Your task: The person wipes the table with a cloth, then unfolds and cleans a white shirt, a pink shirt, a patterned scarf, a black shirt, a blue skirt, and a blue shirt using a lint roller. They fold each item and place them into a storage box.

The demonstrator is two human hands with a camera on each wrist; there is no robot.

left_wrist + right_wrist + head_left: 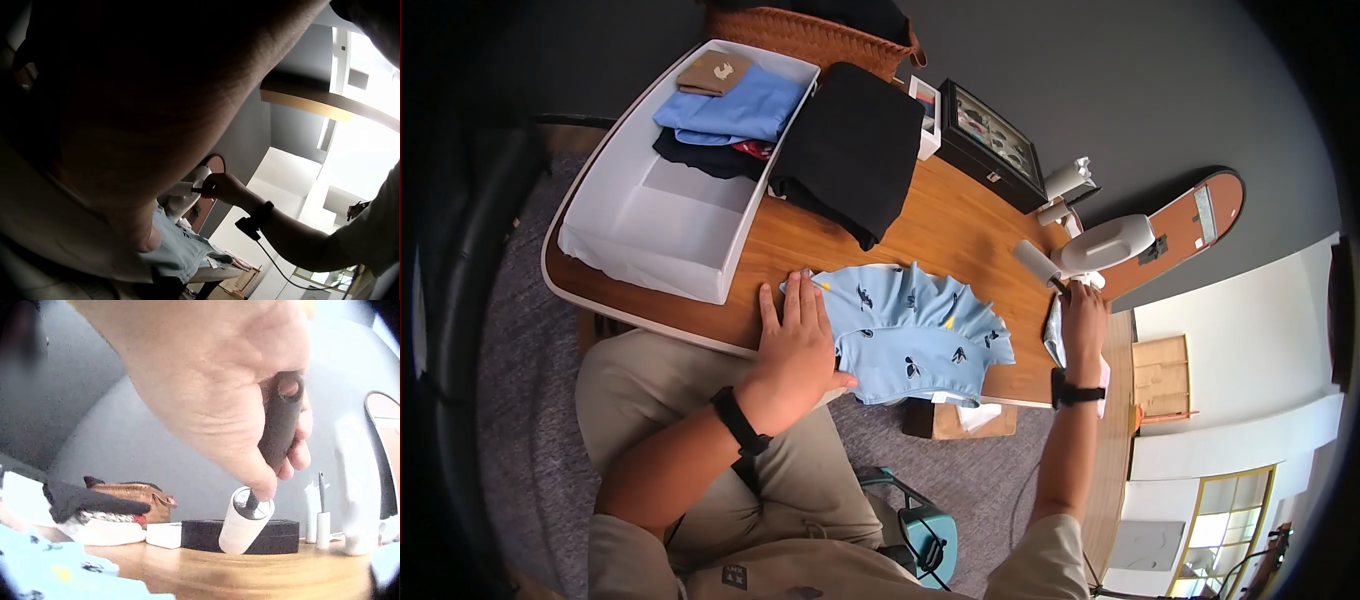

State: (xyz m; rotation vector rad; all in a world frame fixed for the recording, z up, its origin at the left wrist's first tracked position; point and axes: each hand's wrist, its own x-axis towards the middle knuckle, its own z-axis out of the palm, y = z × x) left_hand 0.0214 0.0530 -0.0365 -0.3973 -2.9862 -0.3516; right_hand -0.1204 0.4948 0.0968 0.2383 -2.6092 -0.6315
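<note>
A light blue ruffled garment (900, 345) with dark printed figures and small yellow spots lies spread at the table's near edge. My left hand (795, 345) rests on its left end, fingers extended and thumb toward the near edge. Beyond the garment's right end, my right hand (1085, 325) grips a lint roller (245, 528) by its dark handle (280, 428). The roller's white cylinder points down over the wooden tabletop in the right wrist view. In the left wrist view, the forearm and heel of the left hand hide much of the garment.
A white bin (655, 215) with folded clothes stands at the left, beside a folded black garment (855, 145). Along the back are a woven basket (820, 40), a black display case (990, 140), a white upright appliance (1105, 245) and an oval mirror (1190, 225).
</note>
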